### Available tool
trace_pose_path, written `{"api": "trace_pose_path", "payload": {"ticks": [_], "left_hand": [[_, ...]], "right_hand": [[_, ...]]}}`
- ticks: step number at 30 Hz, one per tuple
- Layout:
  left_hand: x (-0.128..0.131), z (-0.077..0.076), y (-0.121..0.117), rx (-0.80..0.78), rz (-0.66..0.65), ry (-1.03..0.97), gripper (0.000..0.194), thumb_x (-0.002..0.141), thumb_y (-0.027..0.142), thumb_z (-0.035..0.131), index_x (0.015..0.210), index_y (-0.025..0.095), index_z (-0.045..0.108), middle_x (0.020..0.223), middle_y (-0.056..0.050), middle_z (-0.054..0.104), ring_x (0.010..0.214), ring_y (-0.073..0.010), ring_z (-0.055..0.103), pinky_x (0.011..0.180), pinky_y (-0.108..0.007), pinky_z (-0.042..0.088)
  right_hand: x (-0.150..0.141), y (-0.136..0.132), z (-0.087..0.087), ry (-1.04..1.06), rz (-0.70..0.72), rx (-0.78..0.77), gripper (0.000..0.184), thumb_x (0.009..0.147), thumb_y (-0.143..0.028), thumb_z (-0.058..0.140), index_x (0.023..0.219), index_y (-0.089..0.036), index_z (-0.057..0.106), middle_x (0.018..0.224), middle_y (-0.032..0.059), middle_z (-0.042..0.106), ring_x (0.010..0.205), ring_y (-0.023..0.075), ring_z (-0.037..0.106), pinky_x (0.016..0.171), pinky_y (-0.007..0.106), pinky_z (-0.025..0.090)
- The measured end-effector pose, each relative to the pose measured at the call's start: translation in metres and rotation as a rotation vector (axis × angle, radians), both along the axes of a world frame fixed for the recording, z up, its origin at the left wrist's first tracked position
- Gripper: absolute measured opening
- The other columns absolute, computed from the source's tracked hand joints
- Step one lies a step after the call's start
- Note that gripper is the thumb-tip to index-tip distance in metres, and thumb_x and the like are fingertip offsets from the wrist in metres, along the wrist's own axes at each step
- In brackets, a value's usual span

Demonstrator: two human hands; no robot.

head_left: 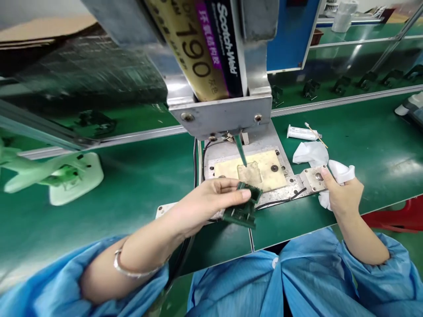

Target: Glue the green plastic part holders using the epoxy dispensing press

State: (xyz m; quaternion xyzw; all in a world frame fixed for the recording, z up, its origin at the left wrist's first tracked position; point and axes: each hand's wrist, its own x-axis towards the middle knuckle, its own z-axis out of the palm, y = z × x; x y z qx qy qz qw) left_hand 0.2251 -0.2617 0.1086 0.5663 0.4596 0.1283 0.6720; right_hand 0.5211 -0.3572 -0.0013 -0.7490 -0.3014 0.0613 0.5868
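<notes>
My left forearm (158,242) slants in from lower left, elbow bent, sleeve (66,273) pushed well back, wrist bare. Left hand (211,198) ahead of torso: thumb (243,195) extended rightward on near side, fingers bent on far side, grip closed in pinch. My right forearm (357,233) angles up and leftward, sleeve cuff (385,255) gathered near elbow. Right hand (345,193) well apart from left, thumb (327,176) stretched forward-left, tip pressed down; remaining fingers mostly hidden, can't read their curl.
</notes>
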Motion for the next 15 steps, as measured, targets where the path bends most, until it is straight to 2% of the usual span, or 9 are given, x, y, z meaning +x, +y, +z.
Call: {"api": "trace_pose_path", "payload": {"ticks": [1,3,6,8,9,11,13,15], "left_hand": [[-0.002,0.002,-0.007,0.059,-0.018,0.004,0.039,0.066,0.051,0.088,0.087,0.02,0.077,0.089,-0.009,0.075,0.082,-0.0269,0.072,0.076,-0.037,0.062],[-0.005,0.006,-0.023,0.216,-0.07,0.005,0.038,0.063,0.041,0.092,0.094,0.023,0.077,0.099,-0.007,0.075,0.093,-0.0287,0.072,0.084,-0.037,0.062],[-0.007,0.012,-0.044,0.406,-0.115,-0.048,0.043,0.064,0.034,0.093,0.104,0.03,0.078,0.106,-0.005,0.073,0.098,-0.0275,0.071,0.086,-0.034,0.062],[-0.007,0.015,-0.054,0.49,-0.116,-0.089,0.048,0.065,0.033,0.093,0.109,0.034,0.077,0.105,-0.004,0.072,0.096,-0.0261,0.071,0.082,-0.031,0.063],[-0.007,0.015,-0.058,0.529,-0.119,-0.092,0.049,0.065,0.033,0.094,0.111,0.035,0.077,0.104,-0.004,0.072,0.095,-0.0257,0.071,0.079,-0.029,0.063],[-0.007,0.015,-0.064,0.61,-0.128,-0.089,0.053,0.066,0.029,0.093,0.115,0.038,0.076,0.101,-0.004,0.072,0.09,-0.0248,0.071,0.075,-0.028,0.063],[-0.008,0.014,-0.071,0.675,-0.136,-0.098,0.057,0.066,0.024,0.092,0.118,0.04,0.074,0.099,-0.003,0.072,0.088,-0.0243,0.07,0.074,-0.029,0.062],[-0.01,0.011,-0.078,0.712,-0.13,-0.128,0.062,0.067,0.022,0.091,0.122,0.042,0.072,0.099,-0.003,0.072,0.087,-0.0243,0.07,0.073,-0.03,0.062]], "right_hand": [[-0.006,-0.008,0.008,-0.117,0.006,0.014,0.05,0.066,-0.058,0.085,0.092,-0.016,0.077,0.076,0.0045,0.072,0.074,0.0245,0.068,0.07,0.038,0.057],[-0.022,-0.025,0.03,-0.362,0.194,0.079,0.037,0.073,-0.054,0.083,0.085,-0.02,0.074,0.068,0.0009,0.066,0.062,0.02,0.063,0.062,0.033,0.054],[-0.052,-0.044,0.072,-0.581,0.797,0.169,0.031,0.085,-0.049,0.076,0.075,-0.021,0.067,0.069,-0.0011,0.059,0.053,0.0126,0.053,0.052,0.027,0.045],[-0.07,-0.047,0.093,-0.668,1.082,0.107,0.039,0.092,-0.049,0.068,0.069,-0.019,0.063,0.068,-0.0015,0.051,0.05,0.0102,0.043,0.049,0.028,0.036],[-0.077,-0.046,0.099,-0.722,1.154,0.055,0.042,0.096,-0.047,0.063,0.065,-0.018,0.061,0.067,-0.0012,0.049,0.05,0.0104,0.04,0.048,0.029,0.032],[-0.086,-0.043,0.106,-0.853,1.202,-0.027,0.043,0.099,-0.034,0.053,0.06,-0.018,0.058,0.066,0.0004,0.048,0.051,0.0122,0.037,0.048,0.031,0.027],[-0.09,-0.044,0.109,-0.93,1.206,-0.042,0.041,0.095,-0.015,0.044,0.055,-0.019,0.052,0.063,0.0011,0.046,0.051,0.0135,0.034,0.047,0.032,0.022],[-0.09,-0.051,0.112,-0.878,1.223,-0.005,0.04,0.088,-0.005,0.037,0.053,-0.02,0.046,0.058,0.0005,0.043,0.048,0.0136,0.032,0.045,0.032,0.021]]}}
